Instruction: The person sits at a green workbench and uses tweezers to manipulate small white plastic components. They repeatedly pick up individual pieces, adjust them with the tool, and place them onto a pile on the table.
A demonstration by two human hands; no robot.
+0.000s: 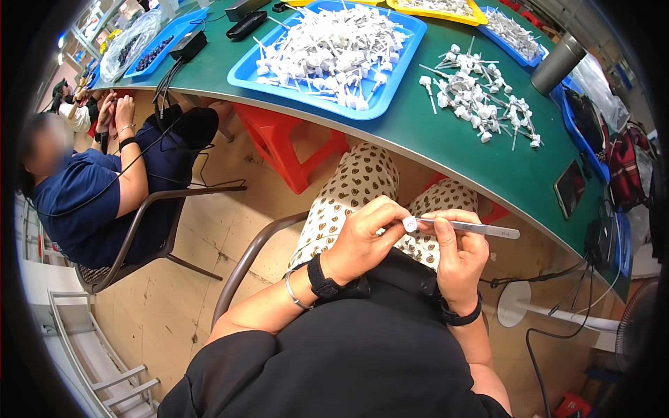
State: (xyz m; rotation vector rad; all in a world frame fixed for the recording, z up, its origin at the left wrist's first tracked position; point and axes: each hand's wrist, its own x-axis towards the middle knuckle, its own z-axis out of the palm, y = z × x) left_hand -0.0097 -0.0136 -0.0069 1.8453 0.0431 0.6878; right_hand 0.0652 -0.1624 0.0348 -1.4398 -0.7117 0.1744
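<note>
Above my lap, my left hand [375, 226] pinches a small white plastic part [410, 224] with a round face. Silver tweezers [491, 230] lie in the closed fingers of my right hand [460, 247], their narrow end at the white part and their broad end out to the right. Whether the tips are inside the part or only against it is too small to tell. On the green table [446, 150] ahead, a blue tray [244, 73] is heaped with white parts that have thin stems. A loose pile of similar white parts [481, 97] lies right of it.
A dark metal cylinder [557, 64] and a phone [570, 188] are on the table's right side. Yellow trays [481, 15] stand at the back. A red stool [289, 150] is under the table. At left, another person [104, 174] sits working, with black cables [166, 87] hanging nearby.
</note>
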